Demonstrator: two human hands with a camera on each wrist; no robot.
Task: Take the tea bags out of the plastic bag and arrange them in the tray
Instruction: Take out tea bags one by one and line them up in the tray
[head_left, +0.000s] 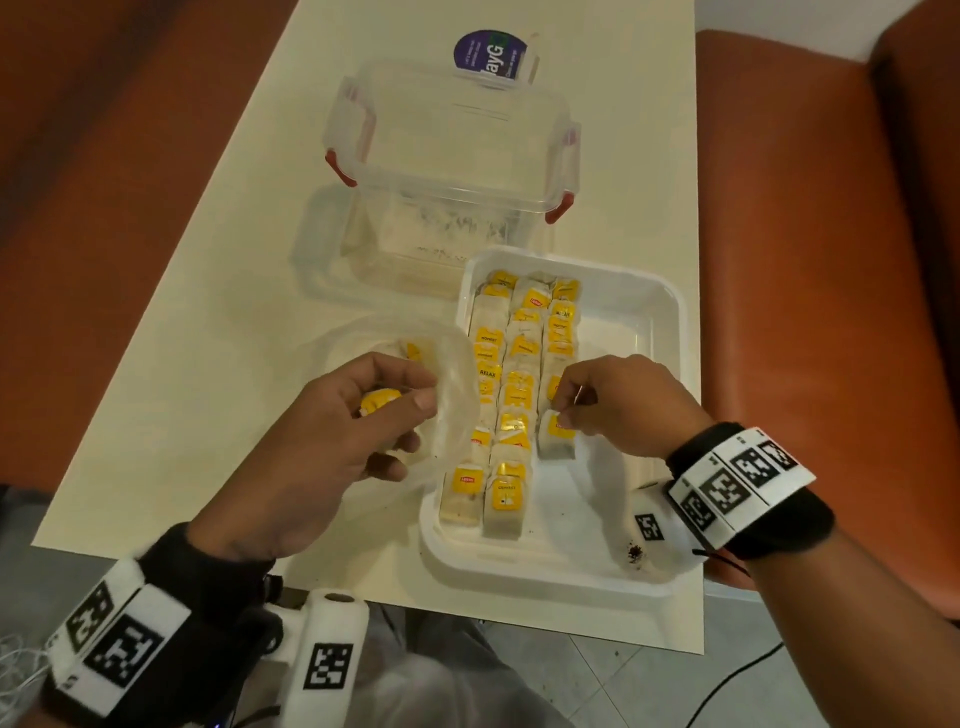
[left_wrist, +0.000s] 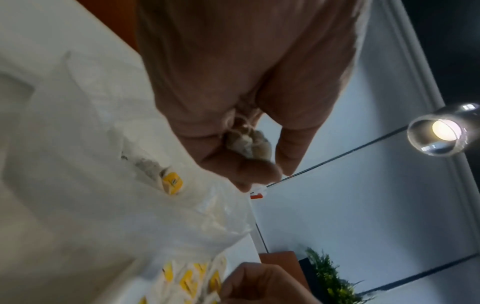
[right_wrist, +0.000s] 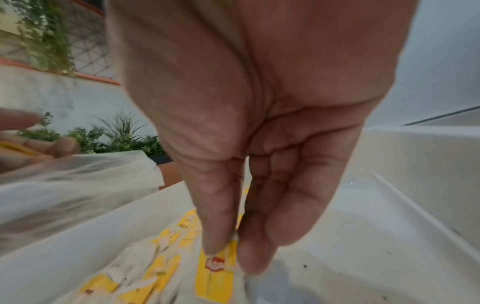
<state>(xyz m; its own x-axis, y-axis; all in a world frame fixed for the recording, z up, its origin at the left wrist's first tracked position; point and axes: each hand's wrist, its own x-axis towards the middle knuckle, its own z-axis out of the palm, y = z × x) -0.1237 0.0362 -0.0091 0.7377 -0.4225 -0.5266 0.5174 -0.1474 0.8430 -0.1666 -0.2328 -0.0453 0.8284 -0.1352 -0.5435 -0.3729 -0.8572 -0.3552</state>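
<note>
The white tray (head_left: 660, 332) holds three rows of tea bags (head_left: 519, 395) with yellow tags. My right hand (head_left: 563, 408) pinches one tea bag (head_left: 556, 439) at the near end of the right row; in the right wrist view the thumb and forefinger of that hand (right_wrist: 233, 255) hold its top edge above the yellow tag (right_wrist: 215, 273). My left hand (head_left: 410, 421) curls around another tea bag (head_left: 382, 402) beside the clear plastic bag (head_left: 452, 374), just left of the tray. The left wrist view shows this hand (left_wrist: 272, 168) gripping the tea bag (left_wrist: 246, 144), with one more tea bag (left_wrist: 171, 183) inside the plastic bag.
A clear lidded box (head_left: 447, 156) with red clasps stands behind the tray, and a purple-labelled lid (head_left: 491, 54) lies beyond it. Orange seats (head_left: 810, 260) flank the cream table (head_left: 208, 364). The tray's right half is bare, with tea crumbs (head_left: 635, 556) near its front corner.
</note>
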